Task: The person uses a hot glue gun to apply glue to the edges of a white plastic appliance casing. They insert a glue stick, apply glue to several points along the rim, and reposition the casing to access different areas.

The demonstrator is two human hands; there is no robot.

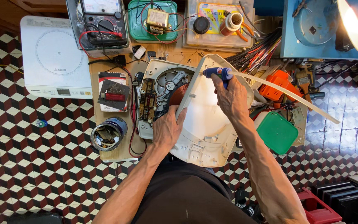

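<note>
An opened white induction cooker base [154,74] lies on a small wooden bench, showing a circuit board [147,99], a fan and a copper coil [178,93]. Its white cover panel [206,128] stands tilted up over the base. My left hand [167,129] grips the panel's left edge. My right hand [230,95] holds a blue glue gun [215,73] with a long translucent glue stick [286,93] trailing right; its tip points at the panel's upper edge.
Another white induction cooker [54,56] sits at left on the checkered floor. A multimeter [102,25], a green tray with a transformer [153,20], an open tin can [107,133], a green lid [276,132], an orange tool [275,85], wires and a lit lamp [353,23] surround the bench.
</note>
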